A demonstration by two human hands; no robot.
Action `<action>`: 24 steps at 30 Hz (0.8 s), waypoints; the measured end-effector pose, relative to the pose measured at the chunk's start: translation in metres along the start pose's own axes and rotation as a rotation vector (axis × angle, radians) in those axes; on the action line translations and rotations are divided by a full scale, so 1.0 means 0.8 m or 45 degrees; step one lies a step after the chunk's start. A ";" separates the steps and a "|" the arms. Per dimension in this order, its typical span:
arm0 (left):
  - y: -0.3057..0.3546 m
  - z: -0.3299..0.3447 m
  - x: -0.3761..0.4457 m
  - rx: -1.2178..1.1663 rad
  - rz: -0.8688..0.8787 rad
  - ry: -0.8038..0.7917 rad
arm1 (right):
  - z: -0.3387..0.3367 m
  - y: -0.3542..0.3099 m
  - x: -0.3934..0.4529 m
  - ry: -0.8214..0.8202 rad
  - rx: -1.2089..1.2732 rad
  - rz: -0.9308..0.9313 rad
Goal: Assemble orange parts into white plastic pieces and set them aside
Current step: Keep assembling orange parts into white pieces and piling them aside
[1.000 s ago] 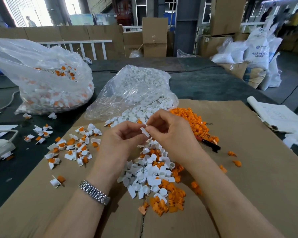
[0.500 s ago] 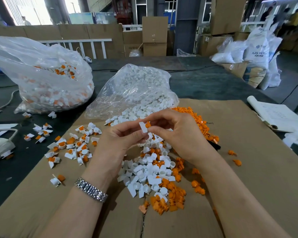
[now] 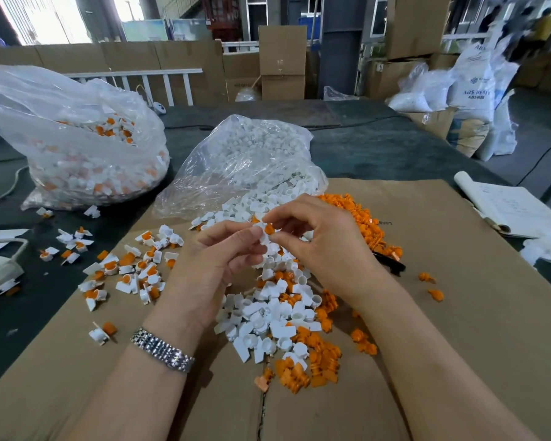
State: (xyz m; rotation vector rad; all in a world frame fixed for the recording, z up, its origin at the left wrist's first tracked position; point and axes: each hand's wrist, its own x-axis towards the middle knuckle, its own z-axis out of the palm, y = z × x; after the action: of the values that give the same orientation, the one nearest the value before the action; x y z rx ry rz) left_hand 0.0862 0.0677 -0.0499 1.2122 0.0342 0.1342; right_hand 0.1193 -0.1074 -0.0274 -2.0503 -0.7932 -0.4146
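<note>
Since the earlier frame the orange part [image 3: 269, 229] has come fully into view at the fingertips. Right hand [image 3: 318, 246] pinches it against the white piece [image 3: 262, 237], gripped by the left hand [image 3: 217, 262], above the mixed loose pile [image 3: 283, 316]. Finished pieces [image 3: 131, 272] lie left on the cardboard [image 3: 458, 313].

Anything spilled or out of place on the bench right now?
Mostly normal working piles. A few orange parts lie stray on the cardboard sheet, right of the main heap, and some assembled pieces have scattered off the cardboard onto the dark table at left.
</note>
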 end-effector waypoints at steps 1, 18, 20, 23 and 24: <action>0.000 0.000 0.000 -0.013 -0.013 -0.012 | 0.001 0.000 0.000 0.003 -0.003 -0.004; 0.000 0.006 -0.002 0.037 0.023 0.054 | -0.002 -0.002 -0.001 -0.058 0.006 0.036; 0.001 0.005 -0.001 -0.002 -0.006 0.065 | -0.012 0.007 0.001 -0.069 -0.041 0.178; 0.003 0.004 -0.003 -0.029 -0.036 0.079 | -0.023 0.031 -0.001 -0.140 -0.563 0.551; 0.004 0.004 -0.003 -0.035 -0.040 0.081 | -0.024 0.036 -0.003 -0.216 -0.740 0.695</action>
State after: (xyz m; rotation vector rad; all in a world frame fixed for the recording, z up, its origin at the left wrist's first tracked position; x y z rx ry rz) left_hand 0.0840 0.0654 -0.0458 1.1788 0.1068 0.1453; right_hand 0.1371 -0.1360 -0.0357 -2.7562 -0.1774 -0.1664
